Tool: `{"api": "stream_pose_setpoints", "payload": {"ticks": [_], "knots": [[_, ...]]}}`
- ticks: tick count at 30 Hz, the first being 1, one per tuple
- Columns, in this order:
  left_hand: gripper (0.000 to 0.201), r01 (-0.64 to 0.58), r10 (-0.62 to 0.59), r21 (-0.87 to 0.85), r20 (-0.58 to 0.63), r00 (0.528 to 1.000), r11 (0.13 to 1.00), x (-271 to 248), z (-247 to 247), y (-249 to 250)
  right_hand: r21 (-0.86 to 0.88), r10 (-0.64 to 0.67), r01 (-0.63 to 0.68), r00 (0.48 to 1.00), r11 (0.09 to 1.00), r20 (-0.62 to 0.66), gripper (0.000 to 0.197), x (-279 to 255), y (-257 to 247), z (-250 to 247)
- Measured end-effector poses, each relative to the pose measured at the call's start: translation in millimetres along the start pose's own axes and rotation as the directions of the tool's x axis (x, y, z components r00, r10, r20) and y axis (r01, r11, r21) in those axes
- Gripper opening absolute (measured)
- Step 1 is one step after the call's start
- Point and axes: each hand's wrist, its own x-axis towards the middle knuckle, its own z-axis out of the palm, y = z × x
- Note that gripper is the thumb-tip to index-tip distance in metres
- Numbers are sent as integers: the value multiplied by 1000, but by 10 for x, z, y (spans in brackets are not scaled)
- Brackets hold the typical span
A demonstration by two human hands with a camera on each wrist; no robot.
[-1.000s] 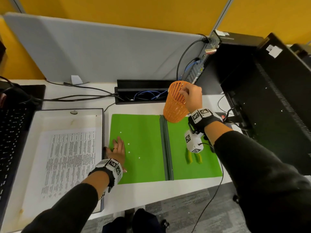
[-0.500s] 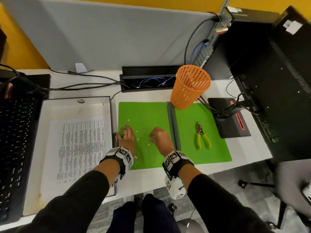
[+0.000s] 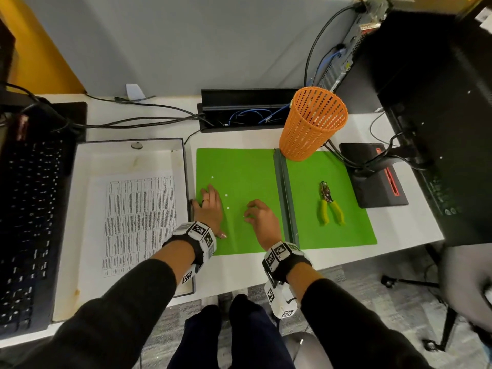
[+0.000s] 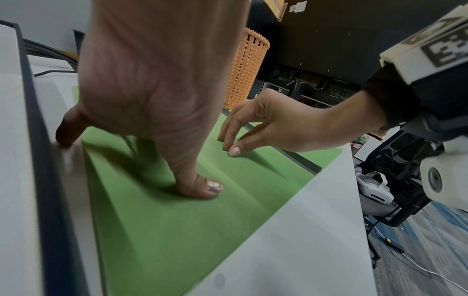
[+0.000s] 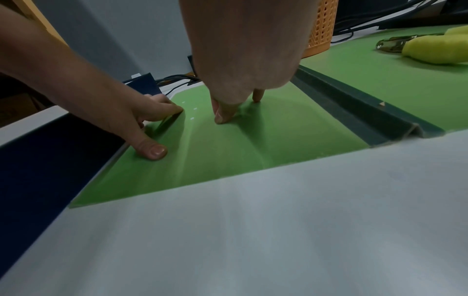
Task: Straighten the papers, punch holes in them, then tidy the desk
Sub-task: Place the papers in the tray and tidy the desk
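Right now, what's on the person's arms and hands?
Dark long sleeves on both arms. Each wrist has a black strap with a white block of black-and-white square markers: left wrist, right wrist. A white camera unit hangs below the right. The left hand wears a ring.

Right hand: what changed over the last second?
The right hand let go of the orange mesh basket, came back to the open green folder, and now pinches at a paper dot. Left hand, basket and yellow-handled hole punch stayed put.
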Motion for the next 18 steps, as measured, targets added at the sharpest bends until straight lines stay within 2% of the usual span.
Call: {"api": "stream_pose_setpoints", "payload": {"ticks": [5, 9, 18], "knots": [[134, 20, -20, 9, 3, 1000, 1000, 15, -1, 26, -10, 13, -13, 999, 1000, -45, 12, 42, -12, 47], [134, 21, -22, 16, 26, 999, 1000, 25, -14, 32, -82, -11, 7, 999, 997, -52, 5, 88, 8, 142], [134, 13, -14, 14, 21, 1000, 1000, 22, -7, 14, -248, -67, 62, 998, 967, -13, 20, 67, -66, 181]]}}
